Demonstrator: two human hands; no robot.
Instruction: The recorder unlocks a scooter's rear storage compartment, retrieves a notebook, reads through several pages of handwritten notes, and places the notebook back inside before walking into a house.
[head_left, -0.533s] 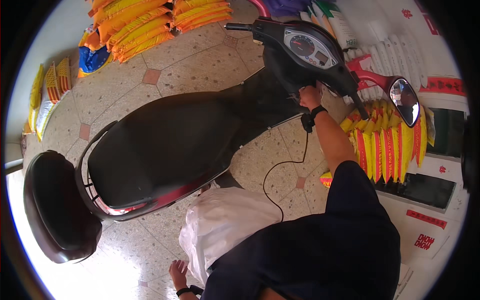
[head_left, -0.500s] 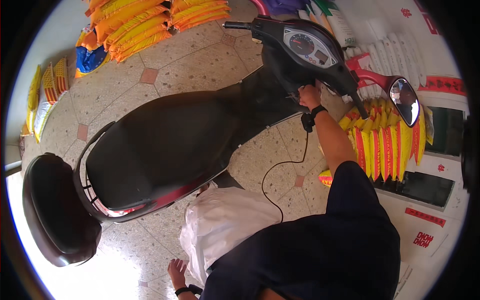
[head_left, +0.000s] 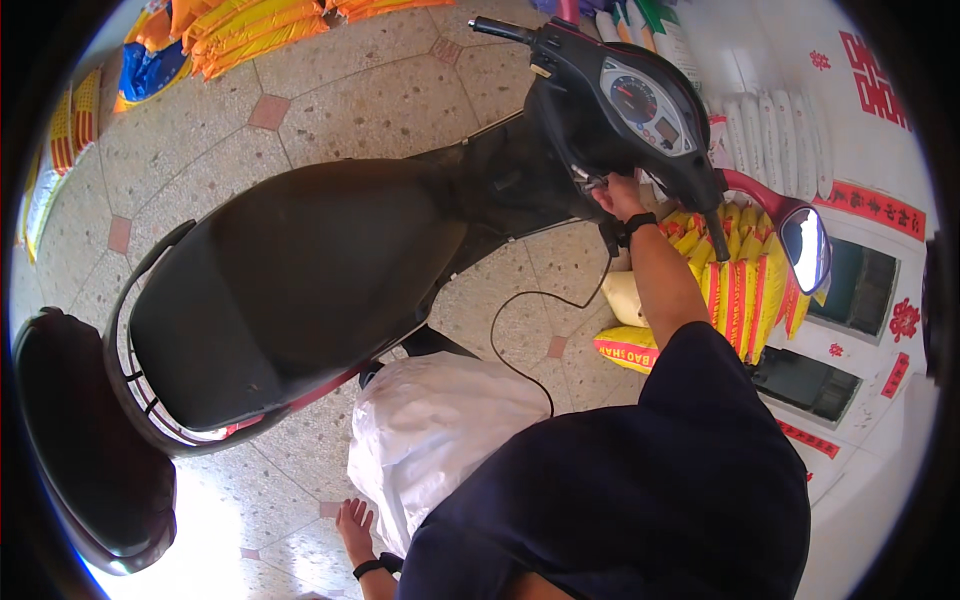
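Observation:
A black and dark red scooter stands across the view, its long black seat (head_left: 300, 270) to the left and its round dial panel (head_left: 640, 105) at the upper right. Below the handlebar, my right hand (head_left: 620, 196) is closed at the front column. A small silvery metal piece (head_left: 588, 180) shows beside its fingertips; what the fingers grip is mostly hidden. Low in the view my left hand (head_left: 354, 524) hangs with fingers apart, holding nothing. It is beside a crumpled white material (head_left: 430, 425) in front of my body. A thin black cable (head_left: 497, 312) runs down from my right wrist.
Yellow and red sacks (head_left: 740, 290) are stacked beyond my right forearm, near the mirror (head_left: 806, 248). White sacks (head_left: 765, 145) line the wall behind them. Orange and yellow sacks (head_left: 250, 40) lie at the upper left. A black top box (head_left: 90, 440) juts from the scooter's rear.
The view has shifted, so the scooter's seat and rear appear farther left. My right hand stays closed at the column, and the silvery piece now shows beside it. My left hand remains open.

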